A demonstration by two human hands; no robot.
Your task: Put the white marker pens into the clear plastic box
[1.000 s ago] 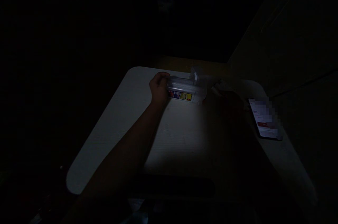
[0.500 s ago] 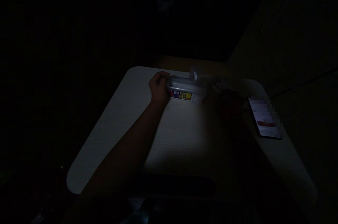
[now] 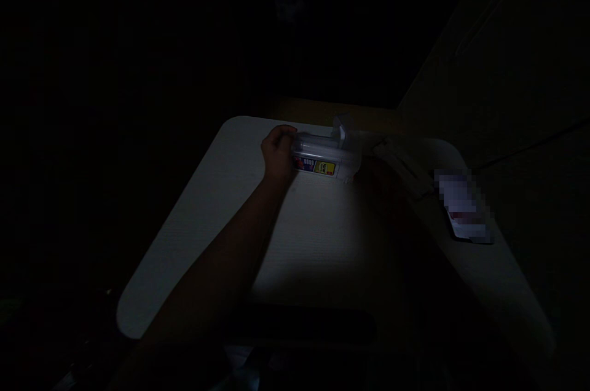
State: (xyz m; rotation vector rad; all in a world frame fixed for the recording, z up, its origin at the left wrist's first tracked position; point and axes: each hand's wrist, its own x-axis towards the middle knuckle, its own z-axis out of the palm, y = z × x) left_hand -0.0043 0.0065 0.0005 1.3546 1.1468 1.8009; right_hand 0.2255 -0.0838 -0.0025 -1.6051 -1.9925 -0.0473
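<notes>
A clear plastic container (image 3: 318,148) lies on its side on the white table, with a yellow and purple label facing me. Its clear lid (image 3: 341,126) sticks up at the right end. My left hand (image 3: 278,154) is wrapped round the container's left end. In deep shadow just right of the container is my right hand (image 3: 385,185), barely visible, its fingers lost in the dark. Behind it lies a pale, long, flat thing (image 3: 405,166) whose kind I cannot make out.
A phone (image 3: 463,206) with a lit, blurred screen rests near the right edge of the white table (image 3: 193,213). A dark slot (image 3: 313,323) runs along the table's near side. A thin cable (image 3: 530,146) crosses at the right. Everything around is very dark.
My right hand has moved slightly left, towards the container's right end, so more of the pale flat thing shows. My left hand and the container have hardly moved.
</notes>
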